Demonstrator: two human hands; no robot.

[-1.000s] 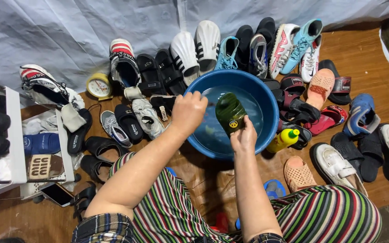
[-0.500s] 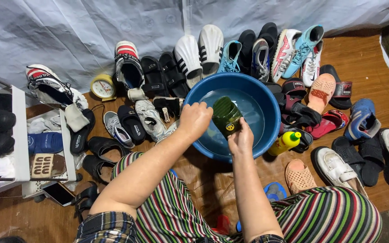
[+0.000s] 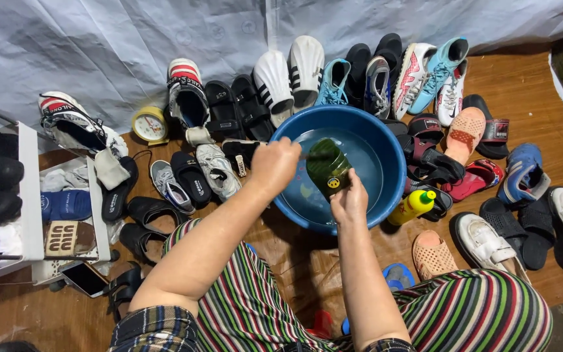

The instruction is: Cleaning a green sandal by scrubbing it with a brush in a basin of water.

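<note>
Here | right hand (image 3: 350, 202) grips green shoe (image 3: 326, 166) | yellow round badge (image 3: 333, 183) | blue basin (image 3: 386, 156)

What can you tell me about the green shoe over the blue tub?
The green shoe is dark green, shiny and looks wet, like rubber or plastic, with a small yellow round badge near its lower end. The right hand holds it from below, tilted above the water in the blue basin. The left hand is beside its top.

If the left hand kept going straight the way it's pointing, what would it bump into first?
Probably the dark green shoe held by the right hand over the blue basin; the left hand points right at it, though depth is unclear.
</note>
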